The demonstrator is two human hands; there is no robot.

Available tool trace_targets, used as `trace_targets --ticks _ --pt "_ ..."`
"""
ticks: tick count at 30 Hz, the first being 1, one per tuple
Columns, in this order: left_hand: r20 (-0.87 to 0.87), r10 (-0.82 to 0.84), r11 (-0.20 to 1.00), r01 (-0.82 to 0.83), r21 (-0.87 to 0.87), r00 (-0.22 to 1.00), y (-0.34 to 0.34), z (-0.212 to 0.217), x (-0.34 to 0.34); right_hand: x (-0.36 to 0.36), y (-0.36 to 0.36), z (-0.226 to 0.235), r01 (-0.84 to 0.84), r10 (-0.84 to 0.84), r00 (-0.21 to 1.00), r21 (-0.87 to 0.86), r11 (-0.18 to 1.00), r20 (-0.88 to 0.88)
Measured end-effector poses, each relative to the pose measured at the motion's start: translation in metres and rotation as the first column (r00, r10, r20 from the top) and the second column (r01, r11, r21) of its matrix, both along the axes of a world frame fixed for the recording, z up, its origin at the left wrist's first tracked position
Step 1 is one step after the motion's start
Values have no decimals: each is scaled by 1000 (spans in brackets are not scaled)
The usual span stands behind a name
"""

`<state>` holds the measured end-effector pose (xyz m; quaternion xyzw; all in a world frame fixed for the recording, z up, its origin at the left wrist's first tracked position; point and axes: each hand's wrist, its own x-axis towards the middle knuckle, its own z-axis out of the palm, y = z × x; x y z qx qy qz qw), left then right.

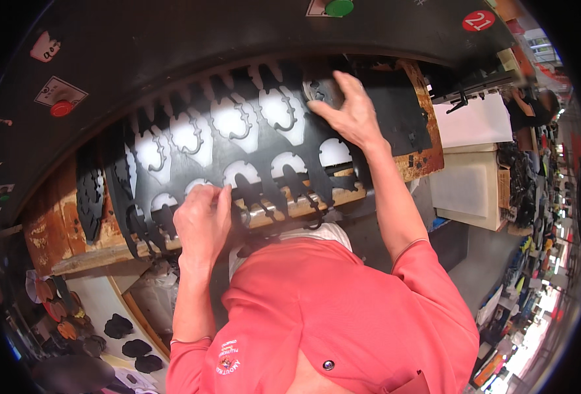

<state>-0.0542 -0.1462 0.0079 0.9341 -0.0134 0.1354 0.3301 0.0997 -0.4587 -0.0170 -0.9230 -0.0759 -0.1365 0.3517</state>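
Observation:
A black rubber sheet full of cut-out, sole-strap-shaped holes lies across a worn cutting board under a black press. My left hand pinches the sheet's near edge, fingers curled on the black web. My right hand rests spread on the sheet's far right part, pressing it down beside an uncut black piece. White board shows through the holes.
The black machine body arches over the board, with a red button at left and a green button on top. Black cut pieces lie below left. White blocks stand at right, cluttered shelves beyond.

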Motion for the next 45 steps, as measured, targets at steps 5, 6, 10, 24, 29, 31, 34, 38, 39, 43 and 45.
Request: trace_targets --ticks 5,6,10,24,29,31,34,38,39,43,45 --pt "107 -230 949 248 -197 967 -45 6 84 25 19 -10 -20 27 999 -241 970 26" --pt "165 -290 938 314 -146 943 -60 0 102 24 19 -11 -10 18 999 -227 974 33" --pt "69 -443 897 441 41 894 -97 -29 146 22 5 -11 -12 13 1000 18 1000 -27" --pt "0 -448 845 423 -326 894 -148 -19 155 25 -29 -8 122 219 952 921 369 -213" --pt "-7 -607 647 489 -585 794 -172 -38 169 29 -40 -10 191 112 956 866 463 -271" --pt "15 -591 600 452 -660 806 -167 -43 170 30 -39 -11 156 143 966 929 335 -214" --pt "18 -451 674 353 -649 893 -155 -43 166 33 -36 -15 222 106 958 921 321 -268" --pt "89 -227 831 241 -502 970 -121 -36 157 31 -34 -24 111 153 970 903 414 -189" --pt "91 -193 849 213 -484 977 -106 -34 156 30 -34 -26 76 166 971 885 459 -169" --pt "-37 -100 836 64 -545 994 -56 -17 130 30 -35 -30 27 198 969 861 508 -147" --pt "-138 -17 823 -65 -564 990 -12 -6 111 31 -35 -30 69 163 970 848 526 -179"
